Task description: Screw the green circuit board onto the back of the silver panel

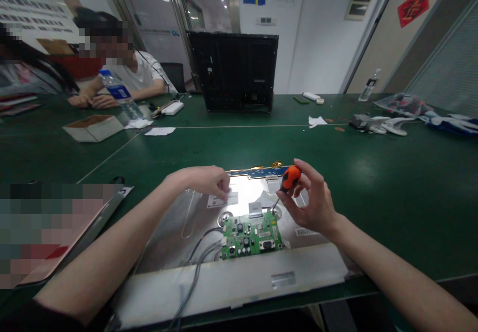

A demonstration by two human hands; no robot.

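Observation:
My right hand (pixel 311 200) grips an orange and black screwdriver (pixel 290 178), tilted, with its thin shaft reaching down to the upper right corner of a green circuit board (pixel 250 235). The board lies on the metal back of a display panel (pixel 168 232) that rests on the table. My left hand (pixel 209 180) hovers over or rests on the panel's upper left, near a white label, its fingers curled; I cannot make out anything in them. Grey and black cables (pixel 196 272) run from the board's left side toward me. Along the far edge of the panel is a blue circuit strip (pixel 257 172).
A black monitor housing (pixel 233 73) stands across the green table (pixel 373 172). At the left are an open box (pixel 93 128), a water bottle (pixel 121 93) and a seated person (pixel 127 73). Gloves (pixel 381 123) and another bottle (pixel 369 87) lie or stand at the far right.

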